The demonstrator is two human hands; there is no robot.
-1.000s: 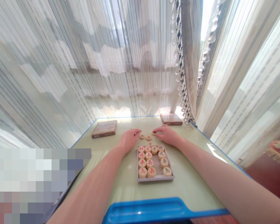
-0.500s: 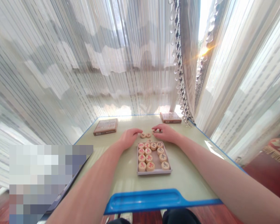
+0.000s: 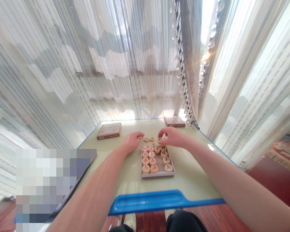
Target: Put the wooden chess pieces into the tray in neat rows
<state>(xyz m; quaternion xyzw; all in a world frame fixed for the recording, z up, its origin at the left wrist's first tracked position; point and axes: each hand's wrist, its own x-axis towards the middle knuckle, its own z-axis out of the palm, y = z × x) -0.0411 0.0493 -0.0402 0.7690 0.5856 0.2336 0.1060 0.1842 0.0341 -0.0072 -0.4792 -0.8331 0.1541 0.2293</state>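
A shallow grey tray (image 3: 159,173) on the pale green table holds several round wooden chess pieces (image 3: 154,168) with red or black characters. Just beyond the tray lie two loose pieces (image 3: 149,139). My left hand (image 3: 131,141) rests beside them, fingers curled, its tips at the leftmost loose piece. My right hand (image 3: 172,136) hovers over the tray's far right corner, thumb and fingers pinched on a small piece (image 3: 159,139).
Two flat brown boxes lie at the table's far side: one on the left (image 3: 109,130), one on the right (image 3: 174,121). A blue plastic rim (image 3: 149,201) edges the table's near side. Striped sheer curtains and a beaded drape (image 3: 183,80) surround the table.
My right hand has lifted off the table and closed into a pinch on a piece. My left hand stays by the loose pieces. The camera has tilted a little.
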